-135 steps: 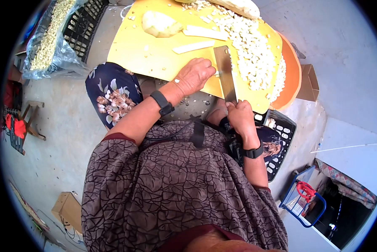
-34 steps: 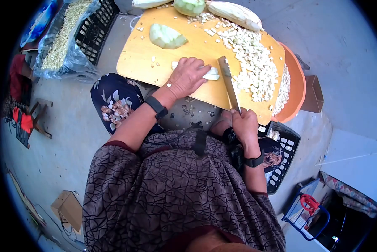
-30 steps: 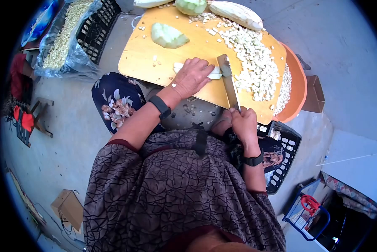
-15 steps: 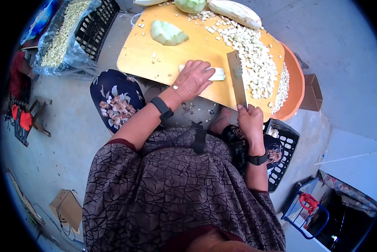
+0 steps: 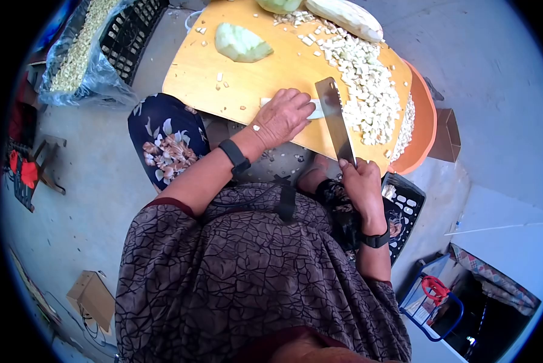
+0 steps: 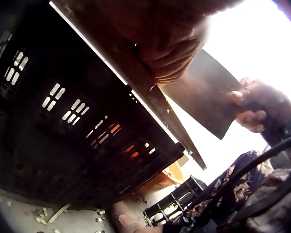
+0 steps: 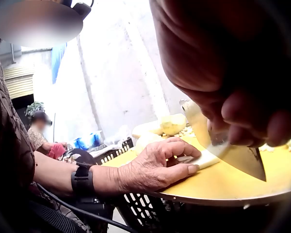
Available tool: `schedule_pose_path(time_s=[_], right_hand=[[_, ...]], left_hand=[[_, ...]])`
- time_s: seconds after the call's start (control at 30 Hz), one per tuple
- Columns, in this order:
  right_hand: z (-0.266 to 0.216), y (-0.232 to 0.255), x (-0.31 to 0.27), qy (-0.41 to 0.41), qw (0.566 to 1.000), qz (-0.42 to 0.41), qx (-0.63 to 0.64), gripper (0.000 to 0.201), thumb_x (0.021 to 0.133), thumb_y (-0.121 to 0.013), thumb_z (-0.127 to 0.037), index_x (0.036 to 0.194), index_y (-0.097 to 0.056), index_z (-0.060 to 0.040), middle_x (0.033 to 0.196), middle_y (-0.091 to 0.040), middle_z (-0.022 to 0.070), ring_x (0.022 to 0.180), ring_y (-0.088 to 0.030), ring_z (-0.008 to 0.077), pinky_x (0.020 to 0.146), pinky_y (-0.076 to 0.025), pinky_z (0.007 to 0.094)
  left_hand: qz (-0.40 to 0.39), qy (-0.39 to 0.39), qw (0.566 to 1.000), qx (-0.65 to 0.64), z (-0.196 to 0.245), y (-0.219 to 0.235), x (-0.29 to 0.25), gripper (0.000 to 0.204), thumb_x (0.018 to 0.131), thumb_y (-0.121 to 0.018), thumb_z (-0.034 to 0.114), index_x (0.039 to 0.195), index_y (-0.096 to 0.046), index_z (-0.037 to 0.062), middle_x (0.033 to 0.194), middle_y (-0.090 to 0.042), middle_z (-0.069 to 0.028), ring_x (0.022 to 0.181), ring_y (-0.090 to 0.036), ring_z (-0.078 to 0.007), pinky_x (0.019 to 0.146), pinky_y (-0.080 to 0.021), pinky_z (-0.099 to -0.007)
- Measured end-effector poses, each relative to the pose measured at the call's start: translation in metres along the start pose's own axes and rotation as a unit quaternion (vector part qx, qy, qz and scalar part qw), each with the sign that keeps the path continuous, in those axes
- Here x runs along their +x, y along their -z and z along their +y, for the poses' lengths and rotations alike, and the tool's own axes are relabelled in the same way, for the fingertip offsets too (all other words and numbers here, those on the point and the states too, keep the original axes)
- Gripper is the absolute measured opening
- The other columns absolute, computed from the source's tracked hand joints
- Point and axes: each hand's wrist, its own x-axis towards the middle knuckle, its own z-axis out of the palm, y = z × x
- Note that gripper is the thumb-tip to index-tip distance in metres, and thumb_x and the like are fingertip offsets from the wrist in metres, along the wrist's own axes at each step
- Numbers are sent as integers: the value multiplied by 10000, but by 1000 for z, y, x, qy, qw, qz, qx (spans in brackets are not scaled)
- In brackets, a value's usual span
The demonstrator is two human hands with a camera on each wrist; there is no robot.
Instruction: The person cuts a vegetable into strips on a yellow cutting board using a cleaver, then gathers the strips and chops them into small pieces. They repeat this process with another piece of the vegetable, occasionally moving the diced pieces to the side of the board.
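Knife (image 5: 336, 115), gripped in the right hand (image 5: 363, 183), reached over the yellow board (image 5: 265, 75), blade beside a pale strip (image 5: 317, 110), contact unclear to me. Left hand (image 5: 282, 118), fingers curled, held that strip on the board near its front. Diced pieces (image 5: 371, 103) lay heaped at the board's right.

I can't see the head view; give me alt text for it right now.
A person's right hand grips a broad, rectangular steel knife over a smooth yellow board, the left hand holding pale cut vegetable close to the blade. Small white diced pieces lie heaped right of the knife; a round orange basin holding more shows past the board's edge.
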Motion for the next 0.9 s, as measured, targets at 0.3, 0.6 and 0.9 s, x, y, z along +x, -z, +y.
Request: schedule_pose_path(time_s=[0.3, 0.6, 0.9], right_hand=[[-6, -24, 24, 69, 994, 34, -74, 290, 905, -622, -195, 804, -686, 69, 780, -647, 305, 812, -648, 466, 751, -522, 497], [-13, -11, 25, 80, 994, 22, -71, 304, 865, -660, -219, 803, -694, 76, 830, -652, 314, 837, -652, 461, 776, -523, 488], [-4, -6, 19, 45, 998, 5, -35, 323, 896, -643, -236, 825, -690, 75, 820, -645, 316, 813, -645, 468, 743, -517, 487]], left_hand=[[7, 1, 1000, -18, 0, 1, 1, 325, 808, -709, 122, 1110, -635, 28, 1089, -588, -104, 1076, -548, -286, 952, -442, -399], [-17, 38, 999, -16, -1, 1, 2, 390, 789, -716, 158, 1152, -629, 44, 1092, -595, -105, 1082, -551, -284, 962, -432, -403], [-20, 56, 998, 14, 4, 3, 3, 400, 788, -705, 184, 1163, -615, 77, 1046, -551, -86, 1052, -529, -272, 932, -420, -393]])
